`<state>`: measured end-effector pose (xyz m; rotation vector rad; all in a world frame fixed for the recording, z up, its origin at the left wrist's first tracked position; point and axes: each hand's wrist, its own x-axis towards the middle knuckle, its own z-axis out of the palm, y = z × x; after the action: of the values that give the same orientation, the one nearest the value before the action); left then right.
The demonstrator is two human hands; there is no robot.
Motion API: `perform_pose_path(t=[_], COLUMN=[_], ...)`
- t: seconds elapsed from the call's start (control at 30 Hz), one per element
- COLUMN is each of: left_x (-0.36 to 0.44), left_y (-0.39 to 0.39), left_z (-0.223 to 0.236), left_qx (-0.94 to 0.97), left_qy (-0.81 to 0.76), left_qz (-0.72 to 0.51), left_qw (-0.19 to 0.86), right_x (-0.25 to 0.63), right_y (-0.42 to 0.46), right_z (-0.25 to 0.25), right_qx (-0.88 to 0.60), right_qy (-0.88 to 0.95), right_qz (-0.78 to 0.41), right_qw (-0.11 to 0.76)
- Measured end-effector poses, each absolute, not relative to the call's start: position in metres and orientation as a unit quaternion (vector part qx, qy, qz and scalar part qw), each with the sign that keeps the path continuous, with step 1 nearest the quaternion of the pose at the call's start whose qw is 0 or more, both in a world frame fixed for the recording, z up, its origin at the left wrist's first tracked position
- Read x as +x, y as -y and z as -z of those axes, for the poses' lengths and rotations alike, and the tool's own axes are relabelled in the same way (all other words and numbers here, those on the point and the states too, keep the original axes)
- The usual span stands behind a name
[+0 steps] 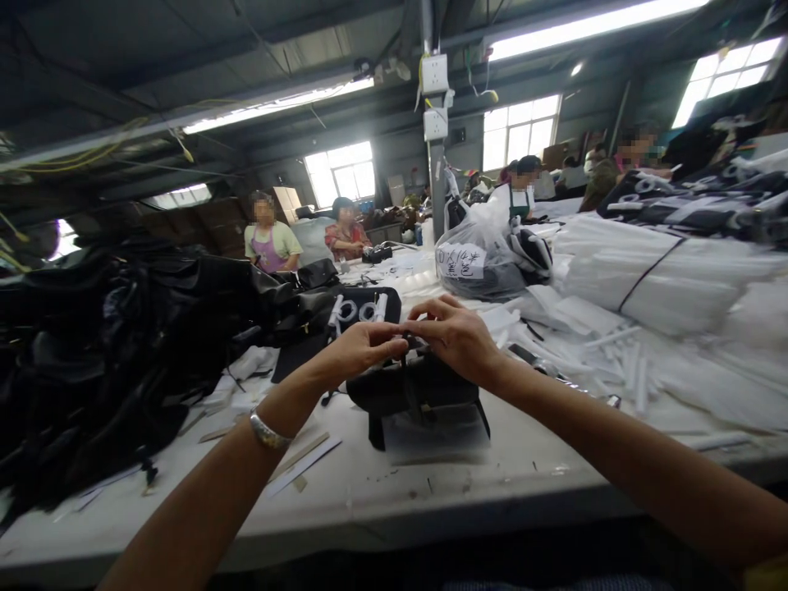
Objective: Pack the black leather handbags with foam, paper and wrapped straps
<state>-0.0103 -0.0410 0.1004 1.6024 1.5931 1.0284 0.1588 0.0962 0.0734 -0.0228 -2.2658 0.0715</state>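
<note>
A small black bag (443,379) stands on the white table in front of me, with a translucent sheet (437,435) across its lower front. A narrow dark strap (405,369) runs up the front of the bag to my fingertips. My left hand (368,345) pinches the strap's upper end between thumb and fingers. From the other side my right hand (456,338) closes on the same spot, its fingertips meeting those of the left. The exact grip at the fingertips is partly hidden.
Black bags (111,353) are heaped at the left. Behind my hands lies another black bag (387,300) with white-wrapped handles. A clear plastic sack (492,254) and bundled white foam sheets (640,271) occupy the right. Paper strips (308,464) lie near the front edge. Several people work farther back.
</note>
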Motion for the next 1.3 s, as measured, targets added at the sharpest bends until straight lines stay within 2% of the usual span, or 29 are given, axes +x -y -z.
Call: perform_pose_path(t=[0.1,0.3,0.53,0.8,0.87,1.0,1.07,1.13,1.3], left_x=[-0.008,-0.007,-0.008,-0.008,-0.010,-0.015,-0.017,-0.018,-0.016], left_y=[0.042,0.038,0.033,0.034,0.034,0.037,0.039,0.041,0.042], left_z=[-0.098,-0.093,-0.090,-0.085,-0.085,-0.087,-0.088,-0.089,-0.091], left_qx=[0.598,0.582,0.580,0.562,0.562,0.581,0.587,0.585,0.577], left_qy=[-0.607,-0.616,-0.627,-0.614,-0.607,-0.604,-0.607,-0.611,-0.619], left_qz=[-0.415,-0.436,-0.431,-0.456,-0.455,-0.431,-0.420,-0.416,-0.419], left_qw=[0.319,0.304,0.292,0.315,0.329,0.335,0.334,0.333,0.328], right_x=[0.152,0.170,0.173,0.156,0.162,0.181,0.192,0.203,0.217], right_y=[-0.093,-0.062,-0.031,-0.024,-0.023,-0.015,-0.008,0.001,0.021], right_z=[-0.069,-0.056,-0.025,-0.032,-0.033,-0.027,-0.020,-0.009,0.013], right_qx=[-0.007,-0.063,-0.163,-0.250,-0.222,-0.174,-0.166,-0.171,-0.219], right_qy=[0.901,0.829,0.846,0.855,0.838,0.695,0.608,0.572,0.588], right_qz=[-0.049,-0.167,-0.245,-0.236,-0.308,-0.596,-0.698,-0.733,-0.734], right_qw=[0.432,0.531,0.445,0.389,0.392,0.361,0.340,0.327,0.259])
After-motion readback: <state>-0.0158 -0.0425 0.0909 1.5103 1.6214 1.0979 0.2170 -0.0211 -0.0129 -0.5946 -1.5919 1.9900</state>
